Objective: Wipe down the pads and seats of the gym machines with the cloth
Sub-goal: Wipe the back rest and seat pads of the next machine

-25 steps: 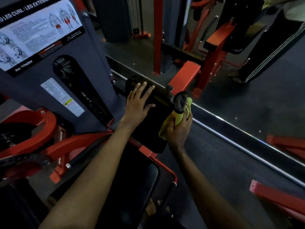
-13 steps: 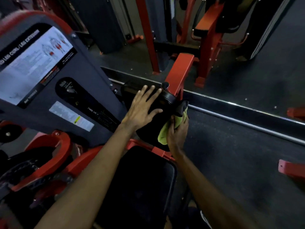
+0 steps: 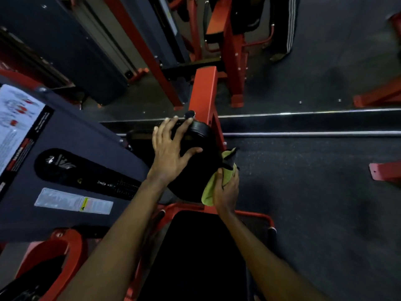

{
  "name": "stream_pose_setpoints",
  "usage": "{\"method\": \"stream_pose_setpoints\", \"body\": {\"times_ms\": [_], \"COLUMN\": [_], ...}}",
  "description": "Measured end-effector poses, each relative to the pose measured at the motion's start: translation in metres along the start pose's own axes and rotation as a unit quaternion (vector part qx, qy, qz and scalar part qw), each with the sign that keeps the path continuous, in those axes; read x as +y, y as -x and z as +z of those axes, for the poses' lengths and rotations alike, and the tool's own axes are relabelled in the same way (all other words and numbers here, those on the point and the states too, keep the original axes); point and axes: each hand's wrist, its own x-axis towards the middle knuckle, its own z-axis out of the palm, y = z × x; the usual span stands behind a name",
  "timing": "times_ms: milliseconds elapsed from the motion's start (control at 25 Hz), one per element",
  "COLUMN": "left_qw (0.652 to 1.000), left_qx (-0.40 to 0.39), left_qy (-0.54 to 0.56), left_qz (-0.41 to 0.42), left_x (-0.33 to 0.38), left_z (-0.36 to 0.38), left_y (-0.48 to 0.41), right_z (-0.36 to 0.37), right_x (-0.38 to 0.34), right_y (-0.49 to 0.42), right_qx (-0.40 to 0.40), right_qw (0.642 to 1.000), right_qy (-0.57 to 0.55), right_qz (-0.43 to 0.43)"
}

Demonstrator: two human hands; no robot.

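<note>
Cloth (image 3: pixel 207 193) in right hand (image 3: pixel 226 194), against pad (image 3: pixel 200 135)

The floor (image 3: pixel 314 174) right of the black pad (image 3: pixel 195 148) is open. Left, the weight-stack cover (image 3: pixel 71 153) stands close. The red post (image 3: pixel 205 92) blocks behind.

Head camera, steeply down, close above pad (image 3: pixel 196 170)

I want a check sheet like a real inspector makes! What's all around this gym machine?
Surface: dark rubber floor; black seat inside a red frame.
Job's things: black pad; yellow-green cloth against its right side.
Clutter: nothing seen.
Hands: left hand spread flat on the pad; right hand grips the cloth.
Cables: nothing seen.
Surroundings: instruction placard, other red machines, someone's striped trouser leg.
</note>
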Motion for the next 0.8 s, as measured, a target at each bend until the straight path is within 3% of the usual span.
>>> {"method": "stream_pose_setpoints", "body": {"times_ms": [280,360,520,800], "left_qw": [1.000,0.999,0.999,0.997], "left_qx": [0.022,0.028,0.038,0.056], "left_qy": [0.003,0.000,-0.007,-0.021], "left_qz": [0.015,0.020,0.029,0.041], "left_x": [0.000,-0.001,-0.004,-0.006], "left_z": [0.001,0.003,0.007,0.010], "left_y": [0.000,0.000,0.000,-0.001], "right_z": [0.007,0.006,0.003,0.014], "right_x": [-0.012,0.015,0.051,0.047], "right_y": [0.005,0.010,0.017,0.011], "right_qx": [0.018,0.028,0.013,0.043], "right_qw": [0.994,0.997,0.996,0.996], "right_qy": [-0.010,0.005,0.010,0.004], "right_qz": [-0.109,-0.072,0.091,0.072]}}
